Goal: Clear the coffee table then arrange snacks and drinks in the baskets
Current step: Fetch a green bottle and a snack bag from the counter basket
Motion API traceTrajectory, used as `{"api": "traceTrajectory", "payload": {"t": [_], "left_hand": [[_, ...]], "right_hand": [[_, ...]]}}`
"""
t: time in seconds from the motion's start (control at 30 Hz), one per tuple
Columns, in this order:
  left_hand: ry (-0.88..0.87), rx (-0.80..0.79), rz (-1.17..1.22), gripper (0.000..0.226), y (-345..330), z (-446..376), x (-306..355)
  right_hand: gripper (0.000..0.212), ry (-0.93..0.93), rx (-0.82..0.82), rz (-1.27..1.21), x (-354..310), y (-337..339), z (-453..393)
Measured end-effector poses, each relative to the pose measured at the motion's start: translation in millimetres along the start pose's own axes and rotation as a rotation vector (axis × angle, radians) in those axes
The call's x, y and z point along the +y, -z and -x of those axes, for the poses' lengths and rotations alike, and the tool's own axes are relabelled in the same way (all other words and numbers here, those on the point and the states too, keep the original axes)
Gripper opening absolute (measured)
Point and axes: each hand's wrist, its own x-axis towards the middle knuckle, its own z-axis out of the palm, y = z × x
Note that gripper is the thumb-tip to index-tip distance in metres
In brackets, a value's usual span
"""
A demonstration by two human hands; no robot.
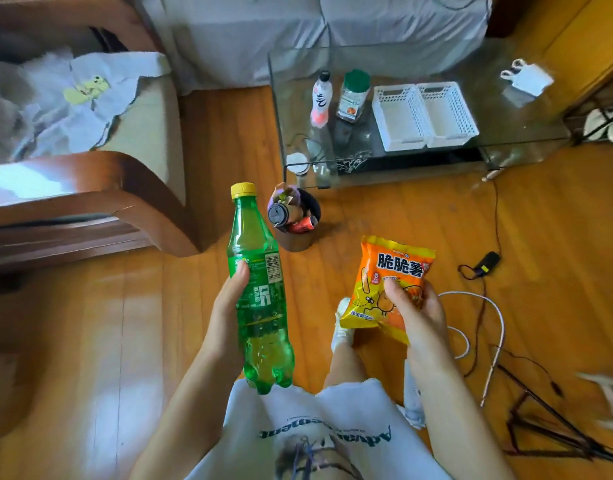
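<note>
Left hand [234, 299] wrapped round bottle [258, 292] at label: part-full, probably weighty, slick. Right hand [414, 310] pinched snack bag [389, 285]: light, crushable. Baskets [424, 114] ahead.

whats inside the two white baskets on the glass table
Both white baskets look empty, their bare floors showing. The near walls hide only a thin strip inside. The green bottle and orange snack bag are in hand.
</note>
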Motion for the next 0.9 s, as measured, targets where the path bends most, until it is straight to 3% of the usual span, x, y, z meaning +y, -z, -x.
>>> {"api": "traceTrajectory", "payload": {"t": [0.1,0.33,0.43,0.63,0.77,0.9], "left_hand": [[-0.002,-0.021,0.000,0.046,-34.1,-42.5,9.4],[-0.061,-0.058,-0.046,0.042,-140.6,-141.2,43.6],[-0.091,-0.069,-0.042,0.054,-168.4,-173.6,56.2],[-0.025,-0.058,0.041,0.043,-183.2,-232.7,71.5],[-0.034,0.036,0.027,0.069,-188.1,-288.9,97.6],[-0.059,0.076,-0.047,0.071,-193.7,-350.7,128.0]], "right_hand": [[0.069,0.000,-0.006,-0.018,-24.7,7.7,-47.0],[0.051,0.047,-0.043,-0.001,-112.5,42.3,-162.0],[0.047,0.041,-0.059,0.014,-138.1,47.9,-204.2],[0.048,-0.016,-0.118,0.042,-161.5,29.7,-279.9],[0.046,-0.030,-0.162,0.051,-184.1,-0.3,-336.7],[0.048,-0.039,-0.191,0.080,-209.6,-35.6,-397.0]]}}
